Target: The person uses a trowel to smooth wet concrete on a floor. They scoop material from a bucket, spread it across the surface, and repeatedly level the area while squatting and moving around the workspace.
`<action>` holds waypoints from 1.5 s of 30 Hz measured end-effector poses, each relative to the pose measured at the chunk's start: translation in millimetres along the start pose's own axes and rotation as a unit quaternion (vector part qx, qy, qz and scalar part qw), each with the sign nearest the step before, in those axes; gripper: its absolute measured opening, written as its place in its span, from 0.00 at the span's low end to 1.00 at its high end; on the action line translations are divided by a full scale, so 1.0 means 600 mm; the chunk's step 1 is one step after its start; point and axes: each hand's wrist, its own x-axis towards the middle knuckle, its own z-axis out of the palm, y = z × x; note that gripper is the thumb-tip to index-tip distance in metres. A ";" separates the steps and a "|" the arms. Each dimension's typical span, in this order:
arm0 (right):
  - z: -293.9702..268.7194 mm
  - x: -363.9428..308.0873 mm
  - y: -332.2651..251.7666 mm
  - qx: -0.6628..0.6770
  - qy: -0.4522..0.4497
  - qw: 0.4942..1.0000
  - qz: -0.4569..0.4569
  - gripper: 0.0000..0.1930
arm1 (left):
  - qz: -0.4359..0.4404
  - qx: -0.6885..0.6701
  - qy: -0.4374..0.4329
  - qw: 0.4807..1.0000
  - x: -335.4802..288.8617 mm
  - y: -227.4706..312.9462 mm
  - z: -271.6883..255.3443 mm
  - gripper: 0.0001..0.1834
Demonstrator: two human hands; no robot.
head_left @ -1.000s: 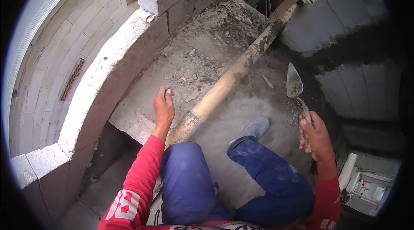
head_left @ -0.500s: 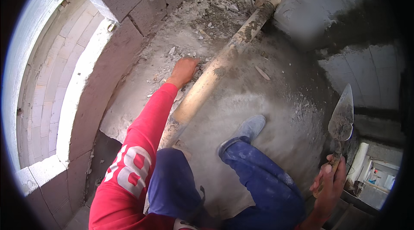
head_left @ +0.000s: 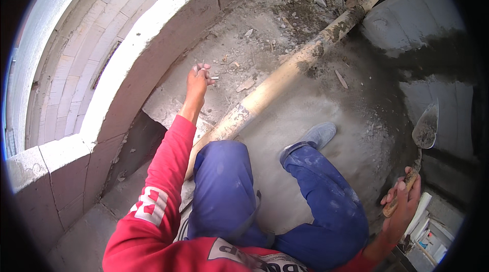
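My left hand is closed above the debris-strewn concrete by the low block wall. A short, thin, pale stick-like piece pokes out from its fingers, and another thin bit shows at the top; their kind is too small to make out. At the right, my right hand grips the wooden handle of a trowel. The blade points up and away, grey with mortar smears, and touches nothing that I can make out.
A long round wooden pole lies slantwise across the dusty concrete floor, beside my knee. A light block wall curves along the left. Below it is a dark gap. Rubble lies beyond my left hand.
My left hand has lifted from the rubble beside the pole and moved left, with a small thin piece now showing in it. The trowel has shifted right in view as the view turned.
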 end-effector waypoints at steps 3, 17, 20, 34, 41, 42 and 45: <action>0.001 -0.006 0.003 0.068 0.029 0.997 -0.020 0.23 | -0.028 0.095 0.068 0.993 -0.083 -0.032 -0.058 0.17; -0.089 -0.077 0.060 0.103 0.060 0.993 -0.012 0.19 | -0.189 -0.084 -0.171 0.963 -0.111 -0.008 -0.060 0.11; -0.105 -0.086 0.040 0.107 0.045 0.993 -0.021 0.19 | -0.150 -0.111 -0.133 0.973 -0.192 0.044 -0.154 0.11; 0.136 0.074 0.342 -0.240 -0.295 0.924 0.034 0.19 | -0.059 0.338 0.169 0.924 -0.400 -0.044 -0.306 0.20; 0.332 0.032 0.395 -0.235 -0.424 0.868 -0.107 0.21 | 0.054 0.433 0.224 0.872 -0.389 -0.132 -0.171 0.13; 0.352 0.033 0.392 -0.221 -0.437 0.866 -0.105 0.21 | 0.048 0.433 0.231 0.870 -0.385 -0.133 -0.171 0.13; 0.401 0.049 0.405 -0.209 -0.482 0.850 -0.027 0.20 | 0.025 0.448 0.221 0.866 -0.381 -0.135 -0.161 0.12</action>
